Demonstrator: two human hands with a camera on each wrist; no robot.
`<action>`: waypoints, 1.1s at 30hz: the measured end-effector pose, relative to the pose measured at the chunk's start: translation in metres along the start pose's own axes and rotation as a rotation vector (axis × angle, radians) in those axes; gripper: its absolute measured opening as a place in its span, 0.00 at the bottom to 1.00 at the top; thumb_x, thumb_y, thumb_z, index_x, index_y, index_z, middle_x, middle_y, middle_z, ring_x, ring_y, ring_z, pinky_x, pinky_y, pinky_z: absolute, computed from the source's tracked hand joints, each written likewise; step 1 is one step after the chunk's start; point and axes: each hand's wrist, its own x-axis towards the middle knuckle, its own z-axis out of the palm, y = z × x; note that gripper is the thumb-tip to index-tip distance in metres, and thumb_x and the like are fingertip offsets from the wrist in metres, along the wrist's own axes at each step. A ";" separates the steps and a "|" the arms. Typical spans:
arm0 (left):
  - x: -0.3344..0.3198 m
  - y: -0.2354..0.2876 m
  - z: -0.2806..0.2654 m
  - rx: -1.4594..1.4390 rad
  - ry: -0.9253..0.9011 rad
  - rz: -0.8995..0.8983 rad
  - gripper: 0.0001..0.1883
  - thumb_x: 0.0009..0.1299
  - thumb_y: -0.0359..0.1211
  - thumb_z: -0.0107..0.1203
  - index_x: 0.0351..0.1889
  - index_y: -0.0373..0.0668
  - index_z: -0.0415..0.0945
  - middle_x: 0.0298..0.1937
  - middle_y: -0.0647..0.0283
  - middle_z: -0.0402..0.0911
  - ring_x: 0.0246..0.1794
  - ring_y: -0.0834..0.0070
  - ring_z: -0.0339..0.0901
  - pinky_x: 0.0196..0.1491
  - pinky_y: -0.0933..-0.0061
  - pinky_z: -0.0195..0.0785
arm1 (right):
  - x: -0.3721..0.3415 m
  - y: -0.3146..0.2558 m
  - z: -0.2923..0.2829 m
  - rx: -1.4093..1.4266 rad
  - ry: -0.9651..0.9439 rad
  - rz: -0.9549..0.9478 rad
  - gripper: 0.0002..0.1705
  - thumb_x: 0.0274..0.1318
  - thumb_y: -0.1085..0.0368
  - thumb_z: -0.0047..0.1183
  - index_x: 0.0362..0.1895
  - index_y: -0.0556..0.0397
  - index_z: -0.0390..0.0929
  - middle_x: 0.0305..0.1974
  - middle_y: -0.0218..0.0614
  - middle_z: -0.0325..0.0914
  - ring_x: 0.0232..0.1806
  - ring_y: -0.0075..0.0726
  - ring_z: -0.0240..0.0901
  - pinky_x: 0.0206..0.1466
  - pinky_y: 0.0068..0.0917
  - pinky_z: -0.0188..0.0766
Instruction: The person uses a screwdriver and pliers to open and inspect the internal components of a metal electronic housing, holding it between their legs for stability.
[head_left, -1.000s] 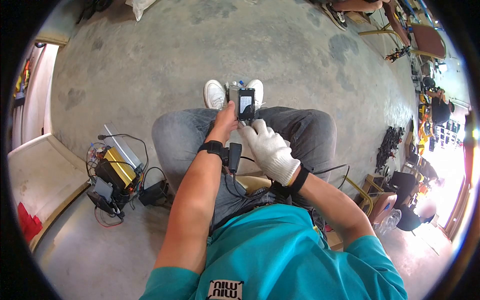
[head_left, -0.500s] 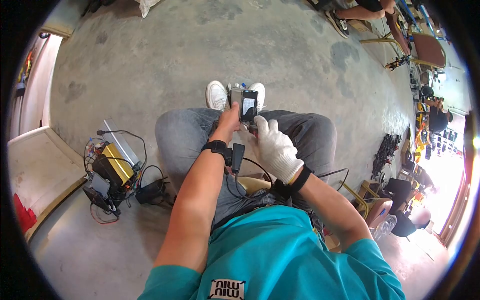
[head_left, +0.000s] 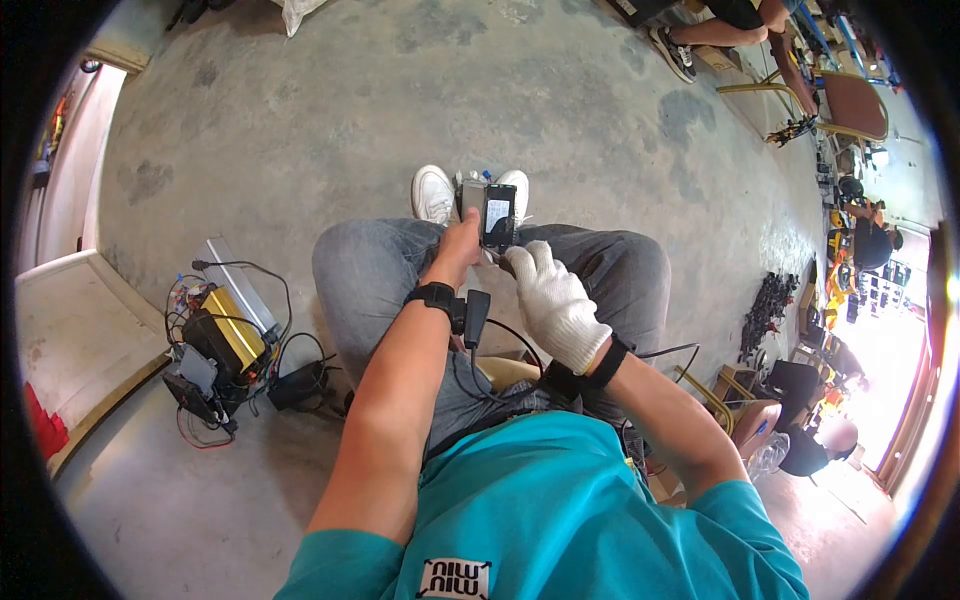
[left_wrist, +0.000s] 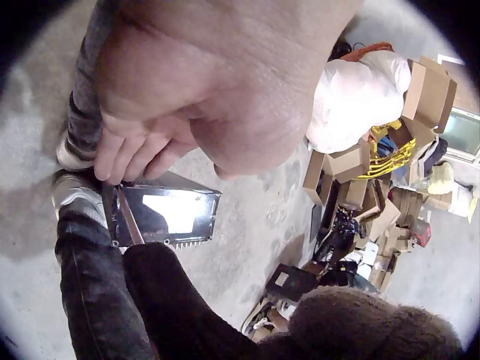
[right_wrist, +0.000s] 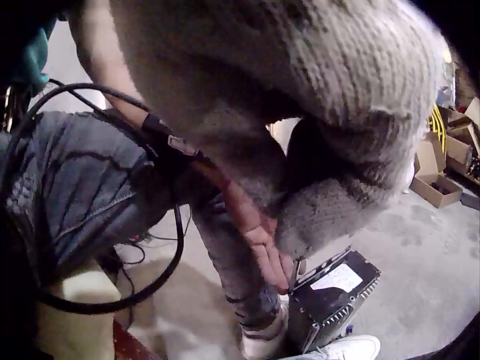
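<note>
A finned metal box (head_left: 497, 212) with a black face and white label is held over the lap, between the knees. My bare left hand (head_left: 460, 242) grips its near-left side, thumb along the grey casing. In the left wrist view, those fingers (left_wrist: 135, 156) curl over the box's edge. My right hand (head_left: 556, 312), in a white knitted glove, is at the box's near end with curled fingers. From it a slim metal tool (left_wrist: 130, 217) reaches the box's end; the glove hides its handle, so I cannot tell its kind.
A gold-and-silver device (head_left: 238, 325) with tangled wires lies on the floor at left, beside a pale panel (head_left: 100, 330). A black cable (right_wrist: 176, 247) loops by the right wrist. Cardboard boxes (left_wrist: 349, 161) and a white sack (left_wrist: 360, 97) stand farther off. Another person's leg (head_left: 715, 35) is at upper right.
My right hand has drawn slightly back from the box and turned, with its fingers more curled. The left hand keeps its grip; hands and box sit slightly lower and farther right in the view.
</note>
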 end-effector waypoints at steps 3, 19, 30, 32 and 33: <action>-0.001 0.002 -0.001 -0.019 -0.035 -0.001 0.44 0.79 0.63 0.44 0.65 0.24 0.69 0.59 0.44 0.78 0.55 0.58 0.80 0.56 0.61 0.75 | 0.005 -0.005 -0.004 0.032 -0.141 0.241 0.27 0.66 0.61 0.55 0.65 0.50 0.61 0.49 0.56 0.72 0.40 0.61 0.84 0.41 0.53 0.82; 0.018 -0.011 -0.003 0.008 -0.032 0.021 0.40 0.80 0.62 0.46 0.60 0.27 0.73 0.50 0.51 0.80 0.39 0.68 0.77 0.41 0.68 0.74 | 0.002 -0.001 -0.004 0.081 -0.022 0.065 0.29 0.64 0.66 0.56 0.66 0.55 0.62 0.56 0.59 0.70 0.49 0.69 0.78 0.50 0.56 0.78; 0.005 -0.004 -0.001 -0.049 -0.016 0.005 0.36 0.81 0.59 0.46 0.55 0.27 0.74 0.39 0.60 0.77 0.32 0.72 0.73 0.34 0.71 0.69 | 0.003 -0.001 -0.003 0.019 -0.066 0.053 0.25 0.65 0.65 0.56 0.63 0.54 0.66 0.51 0.55 0.71 0.45 0.65 0.81 0.44 0.53 0.80; 0.011 -0.007 -0.002 -0.043 -0.029 0.027 0.34 0.81 0.59 0.46 0.51 0.30 0.75 0.36 0.63 0.74 0.30 0.75 0.70 0.31 0.71 0.66 | 0.003 -0.001 0.001 -0.034 -0.062 0.009 0.21 0.66 0.64 0.55 0.60 0.54 0.69 0.51 0.55 0.71 0.44 0.65 0.81 0.43 0.53 0.81; 0.014 -0.009 -0.003 -0.043 -0.030 0.026 0.34 0.81 0.59 0.46 0.51 0.30 0.75 0.36 0.63 0.74 0.30 0.75 0.70 0.31 0.71 0.66 | 0.004 -0.005 -0.003 -0.034 -0.063 0.010 0.21 0.66 0.64 0.55 0.60 0.54 0.69 0.51 0.55 0.71 0.44 0.65 0.81 0.43 0.53 0.81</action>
